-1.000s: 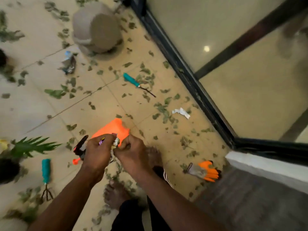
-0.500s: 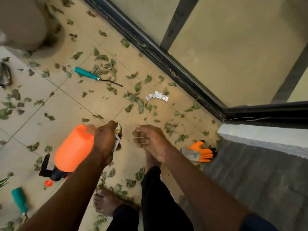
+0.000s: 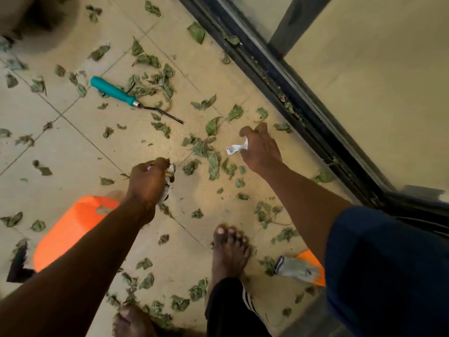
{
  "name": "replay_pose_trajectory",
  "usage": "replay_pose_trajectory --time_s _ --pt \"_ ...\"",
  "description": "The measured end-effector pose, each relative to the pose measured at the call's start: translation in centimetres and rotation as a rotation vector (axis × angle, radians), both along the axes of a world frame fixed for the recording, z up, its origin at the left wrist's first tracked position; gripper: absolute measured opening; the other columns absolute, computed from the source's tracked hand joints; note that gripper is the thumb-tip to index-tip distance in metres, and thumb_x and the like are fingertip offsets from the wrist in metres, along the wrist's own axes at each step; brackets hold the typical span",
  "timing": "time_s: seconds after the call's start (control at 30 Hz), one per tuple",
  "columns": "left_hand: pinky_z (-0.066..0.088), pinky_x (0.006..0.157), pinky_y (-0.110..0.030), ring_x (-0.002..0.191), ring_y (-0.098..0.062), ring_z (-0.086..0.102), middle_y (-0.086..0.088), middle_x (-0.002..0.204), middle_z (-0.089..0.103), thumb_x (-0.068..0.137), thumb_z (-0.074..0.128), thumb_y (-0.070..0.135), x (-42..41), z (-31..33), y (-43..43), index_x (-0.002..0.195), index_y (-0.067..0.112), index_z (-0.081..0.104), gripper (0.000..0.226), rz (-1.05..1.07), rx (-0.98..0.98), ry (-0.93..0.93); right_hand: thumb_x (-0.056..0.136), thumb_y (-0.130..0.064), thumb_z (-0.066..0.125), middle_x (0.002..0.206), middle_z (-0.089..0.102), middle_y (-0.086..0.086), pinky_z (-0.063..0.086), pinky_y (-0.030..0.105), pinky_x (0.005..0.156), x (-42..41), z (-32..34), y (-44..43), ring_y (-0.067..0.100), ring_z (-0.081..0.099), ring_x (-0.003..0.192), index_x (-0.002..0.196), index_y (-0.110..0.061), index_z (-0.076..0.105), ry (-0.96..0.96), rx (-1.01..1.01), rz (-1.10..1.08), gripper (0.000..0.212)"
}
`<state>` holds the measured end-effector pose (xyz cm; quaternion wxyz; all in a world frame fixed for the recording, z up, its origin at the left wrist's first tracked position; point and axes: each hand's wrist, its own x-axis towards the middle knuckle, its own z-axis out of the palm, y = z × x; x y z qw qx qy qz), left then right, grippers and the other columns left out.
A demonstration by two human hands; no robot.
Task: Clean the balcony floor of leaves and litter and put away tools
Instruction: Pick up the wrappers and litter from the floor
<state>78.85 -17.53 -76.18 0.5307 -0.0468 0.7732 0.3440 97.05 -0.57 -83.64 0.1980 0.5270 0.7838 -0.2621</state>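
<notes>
- The right hand point(image 3: 261, 148) reaches forward and low over the beige tiled floor point(image 3: 73, 152), near the black sliding-door track point(image 3: 291, 93). Its grip is narrow, thumb and fingers pinched on a white crumpled paper scrap point(image 3: 234, 149).
- The scrap sticks out from the grip toward the person's left, with its long axis roughly crosswise. Whether it has cleared the floor cannot be told.
- The left hand point(image 3: 148, 182) is closed round a wad of crumpled wrappers point(image 3: 168, 184), which shows at the thumb side. This hand sits nearer the body and to the left of the scrap, with loose green leaves point(image 3: 213, 164) on the floor between the two hands.
- Judgement: the scrap probably joins the wad next, so the right hand would carry it left and back toward the left hand.
- The teal-handled hand tool point(image 3: 114, 91) lies ahead and to the left, with the handle far-left and the dark prong pointing right. The left hand is nearer to it.
- An orange plastic sprayer bottle point(image 3: 70, 229) lies under the left forearm, and an orange-and-grey work glove point(image 3: 301, 269) lies by the right foot.
</notes>
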Motion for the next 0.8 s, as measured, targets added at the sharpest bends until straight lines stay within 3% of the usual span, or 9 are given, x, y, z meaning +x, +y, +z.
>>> replay_pose_trajectory --time_s 0.1,0.17,0.27,0.37,0.47,0.63,0.8 --pt "0.026 0.039 -0.019 0.038 -0.010 0.033 -0.002 0.053 0.048 0.108 0.052 0.028 0.4 -1.1 1.1 0.074 0.011 0.058 0.038 0.000 -0.031 0.043 0.093 -0.001 0.067 0.123 0.050 0.011 0.046 0.035 0.079 0.8 -1.6 0.0 0.031 0.059 0.102 0.115 -0.016 0.060 -0.036 -0.017 0.185 0.028" --pt "0.027 0.036 -0.020 0.035 -0.009 0.032 0.004 0.044 0.044 0.107 0.054 0.029 0.6 -1.0 1.7 0.075 0.010 0.058 0.037 -0.029 -0.036 0.037 0.092 0.000 0.068 0.112 0.063 0.010 0.045 0.033 0.077 1.1 -2.0 -0.2 0.031 0.062 0.103 0.107 -0.015 0.065 0.010 -0.021 0.170 0.022" --pt "0.031 0.046 -0.023 0.039 -0.011 0.036 0.005 0.047 0.048 0.104 0.057 0.032 0.4 0.2 2.9 0.072 0.014 0.059 0.036 -0.089 -0.024 0.049 0.090 -0.009 0.074 0.093 0.074 0.006 0.043 0.026 0.067 0.8 -0.7 -0.4 0.026 0.069 0.086 0.089 -0.020 0.069 0.176 -0.027 -0.152 0.013" --pt "0.034 0.051 -0.025 0.046 -0.014 0.042 0.000 0.058 0.056 0.101 0.059 0.037 0.0 3.0 4.0 0.085 0.012 0.072 0.032 -0.051 -0.002 0.105 0.090 -0.013 0.077 0.076 0.072 -0.004 0.048 0.027 0.065 -0.8 3.5 -1.2 0.016 0.068 0.070 0.083 -0.022 0.069 0.424 -0.201 -0.511 0.014" --pt "0.036 0.053 -0.026 0.050 -0.015 0.045 -0.003 0.062 0.059 0.103 0.058 0.036 -0.1 7.0 5.2 0.088 0.012 0.074 0.032 0.007 0.016 0.169 0.088 -0.006 0.078 0.078 0.075 -0.002 0.064 0.039 0.074 -3.0 9.4 -2.1 0.021 0.074 0.079 0.086 -0.021 0.073 0.648 -0.478 -0.740 0.016" --pt "0.041 0.061 -0.026 0.051 -0.013 0.053 0.007 0.058 0.062 0.103 0.056 0.034 0.6 12.5 6.4 0.101 0.028 0.082 0.026 0.086 0.022 0.246 0.083 -0.006 0.083 0.082 0.078 -0.004 0.061 0.029 0.072 -6.7 18.1 -2.3 0.017 0.075 0.081 0.084 -0.020 0.078 0.727 -0.567 -0.610 0.015" --pt "0.041 0.068 -0.033 0.059 -0.018 0.053 0.004 0.065 0.063 0.103 0.053 0.038 -0.2 17.3 6.3 0.094 0.032 0.079 0.028 0.177 0.051 0.237 0.083 -0.003 0.081 0.078 0.078 -0.009 0.063 0.031 0.072 -9.9 24.7 -1.4 0.011 0.075 0.075 0.085 -0.025 0.079 0.720 -0.554 -0.420 0.022"
